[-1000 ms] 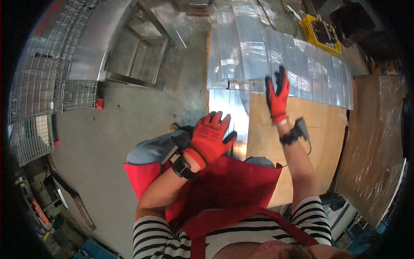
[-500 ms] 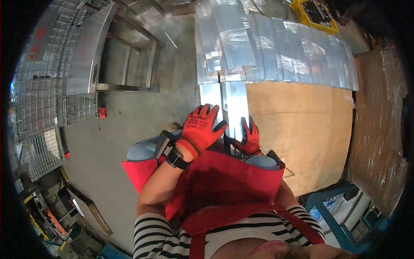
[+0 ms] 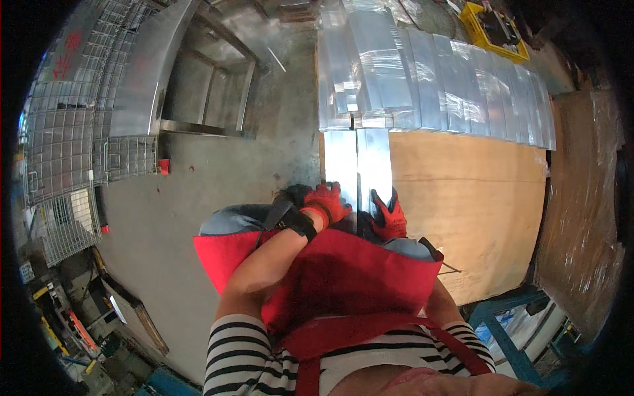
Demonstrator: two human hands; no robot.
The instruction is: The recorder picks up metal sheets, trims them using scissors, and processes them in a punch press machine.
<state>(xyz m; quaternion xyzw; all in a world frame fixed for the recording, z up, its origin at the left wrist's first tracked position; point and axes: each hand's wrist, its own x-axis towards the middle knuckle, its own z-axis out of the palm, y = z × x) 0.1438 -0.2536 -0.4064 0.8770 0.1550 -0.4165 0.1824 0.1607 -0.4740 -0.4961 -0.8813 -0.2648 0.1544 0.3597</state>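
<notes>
Two long shiny metal pieces, a left metal piece [image 3: 340, 153] and a right metal piece [image 3: 374, 157], lie side by side, pointing away from me with a narrow dark gap between them. My left hand [image 3: 327, 202], in a red glove with dark fingertips, is closed on the near end of the left piece, its fingers bent over the surface. My right hand [image 3: 389, 216], gloved alike, grips the near right edge of the other piece, one finger lying on top. The undersides of the near ends are hidden by my hands and red apron [image 3: 330, 270].
Plastic-wrapped stacks of metal pieces [image 3: 456, 89] stand beyond, on a brown board [image 3: 469, 191]. A yellow crate [image 3: 475, 26] sits at the far right. To the left are a steel frame table [image 3: 142, 79] and wire mesh cages [image 3: 66, 138]. A blue frame [image 3: 505, 343] stands at near right.
My left hand has drawn nearer to me and its spread fingers have bent. My right hand has stayed at the right piece's edge. The whole view has shifted slightly.
</notes>
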